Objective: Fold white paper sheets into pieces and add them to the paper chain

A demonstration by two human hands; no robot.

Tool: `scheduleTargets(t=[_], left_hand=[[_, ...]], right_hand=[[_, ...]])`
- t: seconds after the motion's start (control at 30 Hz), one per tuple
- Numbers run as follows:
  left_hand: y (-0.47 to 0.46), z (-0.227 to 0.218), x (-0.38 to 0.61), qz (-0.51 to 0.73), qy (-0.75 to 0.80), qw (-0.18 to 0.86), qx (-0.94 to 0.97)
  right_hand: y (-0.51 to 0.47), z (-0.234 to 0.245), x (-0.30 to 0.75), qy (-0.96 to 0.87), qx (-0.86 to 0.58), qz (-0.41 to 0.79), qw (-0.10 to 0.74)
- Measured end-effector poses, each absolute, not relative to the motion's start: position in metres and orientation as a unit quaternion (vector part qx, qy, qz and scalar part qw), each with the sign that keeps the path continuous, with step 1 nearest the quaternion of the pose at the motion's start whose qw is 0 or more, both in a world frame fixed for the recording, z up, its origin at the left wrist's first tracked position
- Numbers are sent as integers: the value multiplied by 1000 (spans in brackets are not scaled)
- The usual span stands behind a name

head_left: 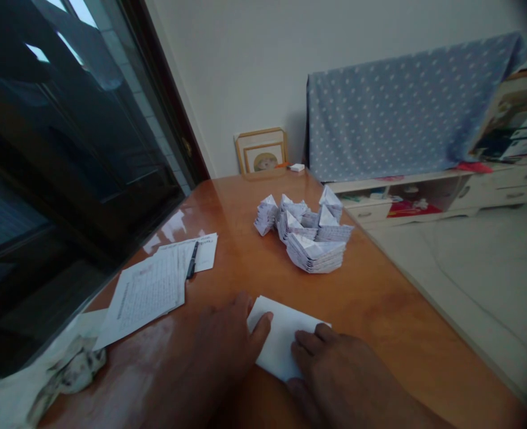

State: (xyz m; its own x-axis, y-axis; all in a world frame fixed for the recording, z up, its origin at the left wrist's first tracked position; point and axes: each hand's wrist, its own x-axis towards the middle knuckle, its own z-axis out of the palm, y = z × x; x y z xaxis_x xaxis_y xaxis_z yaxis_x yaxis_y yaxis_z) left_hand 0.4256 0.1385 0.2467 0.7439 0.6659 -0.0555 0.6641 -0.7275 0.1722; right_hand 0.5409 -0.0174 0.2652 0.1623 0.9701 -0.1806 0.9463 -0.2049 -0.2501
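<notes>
A folded white sheet of paper point(281, 336) lies on the wooden table in front of me. My left hand point(232, 333) rests at its left edge, thumb laid on the paper and fingers stretched forward and apart. On the right side, my right hand point(330, 363) has its fingers bent together on the paper, with the thumb low by the near edge. Beyond the hands, several stacks of folded paper pieces point(317, 253) stand in a cluster, printed or written on, with pointed white tops.
Handwritten sheets point(151, 286) lie at the left with a black pen point(192, 260) on them. A crumpled cloth point(73, 366) sits near the left edge. Picture frames point(261, 134) lean at the table's far end. A blue dotted cloth point(397, 113) hangs over a low cabinet point(509, 185).
</notes>
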Motion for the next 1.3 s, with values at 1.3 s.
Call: scheduleTargets(t=[1.3], left_hand=[[136,233,423,65,101,134,984]], right_hand=[[-20,227,537,-679,-732,38,47]])
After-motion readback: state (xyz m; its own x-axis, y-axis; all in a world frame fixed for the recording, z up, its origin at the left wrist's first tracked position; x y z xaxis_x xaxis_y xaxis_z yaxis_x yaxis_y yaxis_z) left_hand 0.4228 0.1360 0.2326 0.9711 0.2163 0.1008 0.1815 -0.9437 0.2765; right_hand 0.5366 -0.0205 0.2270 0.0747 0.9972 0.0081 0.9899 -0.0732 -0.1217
